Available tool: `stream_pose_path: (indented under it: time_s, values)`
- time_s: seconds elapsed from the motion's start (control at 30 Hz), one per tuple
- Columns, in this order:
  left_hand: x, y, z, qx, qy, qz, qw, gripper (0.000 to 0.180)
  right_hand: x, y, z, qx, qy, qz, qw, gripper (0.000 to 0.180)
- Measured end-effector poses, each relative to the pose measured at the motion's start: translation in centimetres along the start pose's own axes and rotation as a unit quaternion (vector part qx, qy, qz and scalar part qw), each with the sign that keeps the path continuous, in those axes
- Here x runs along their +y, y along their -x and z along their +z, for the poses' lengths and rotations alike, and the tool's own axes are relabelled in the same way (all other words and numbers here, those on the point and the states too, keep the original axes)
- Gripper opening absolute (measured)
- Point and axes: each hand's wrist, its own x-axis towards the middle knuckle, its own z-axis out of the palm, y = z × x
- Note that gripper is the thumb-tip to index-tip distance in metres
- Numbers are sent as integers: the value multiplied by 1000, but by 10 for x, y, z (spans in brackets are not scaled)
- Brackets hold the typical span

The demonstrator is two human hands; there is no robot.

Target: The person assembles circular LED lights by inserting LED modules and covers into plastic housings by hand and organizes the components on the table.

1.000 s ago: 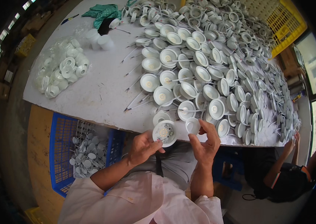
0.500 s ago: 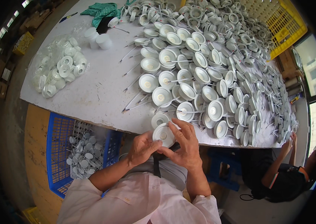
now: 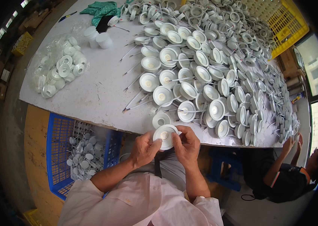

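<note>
Between my two hands, just off the table's front edge, is a round white LED downlight (image 3: 165, 136), its dotted LED disc facing up. My left hand (image 3: 145, 150) grips its left rim, thumb on top. On the opposite rim, my right hand (image 3: 187, 146) pinches it with the thumb on the face and fingers behind. A white ring-shaped housing (image 3: 161, 119) lies on the table edge right beyond it. Rows of similar downlights (image 3: 162, 96) with wire leads spread across the table to the right.
On the table (image 3: 91, 101), a clear bag of white rings (image 3: 65, 70) and white cups (image 3: 104, 40) sit left. A green cloth (image 3: 102, 10) lies far back. Below left, a blue crate (image 3: 55, 150) holds round white parts. A yellow crate (image 3: 288, 28) stands far right. Another person (image 3: 279, 173) works at right.
My right hand has come down from above the downlight's face to its right rim, now pinching it. The left hand keeps its grip, and the downlight stays in nearly the same place.
</note>
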Motion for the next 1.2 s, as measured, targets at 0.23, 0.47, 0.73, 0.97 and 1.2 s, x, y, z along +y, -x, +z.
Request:
stream_pose_path:
  time_s: [0.23,0.47,0.73,0.97,1.2]
  values:
    - [1,-3,4,30,-19,-7,999,23,3,-1,4,31,16,-7,999,12]
    - [7,-5,-1,-10,-57,-54,997,24,0,0,2,53,64,-34,996,13]
    - [5,7,-25,-76,-76,-55,993,33,5,2,8,34,80,-63,994,12]
    - [33,2,-41,-52,-75,-92,992,31,1,-13,26,11,80,-91,993,21]
    - [37,-70,-108,45,-40,-7,998,26,-8,-20,0,23,25,-93,995,35]
